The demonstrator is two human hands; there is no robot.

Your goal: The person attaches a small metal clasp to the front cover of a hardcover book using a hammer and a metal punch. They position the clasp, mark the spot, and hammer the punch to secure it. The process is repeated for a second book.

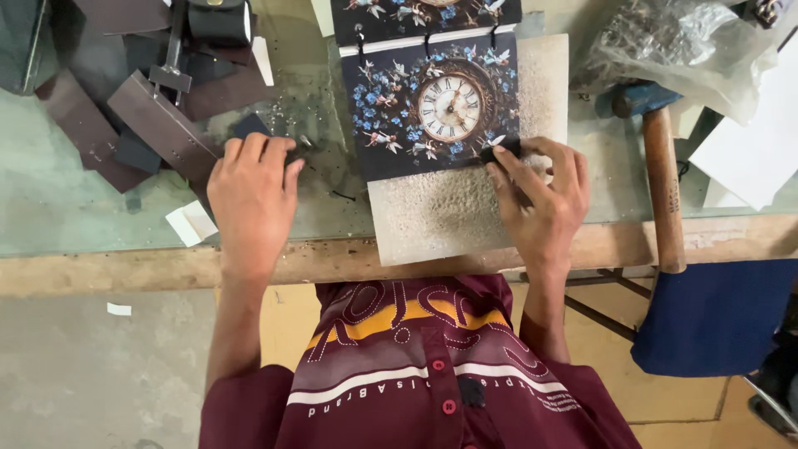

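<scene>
While right hand (539,199) pinches black piece (501,150) on clock-print cover (432,108), left hand (252,195) rests flat; hammer (662,175) beside.

Left hand (252,193) covers a dark piece; second floral cover (424,17) at 12 o'clock cropped; hammer (661,179) head under plastic.

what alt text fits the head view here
Seen from above, a person's right hand presses a small black piece against the corner of a dark floral clock-print cover on a speckled board. The left hand rests on the glass-topped table; a wooden-handled hammer lies right.
</scene>
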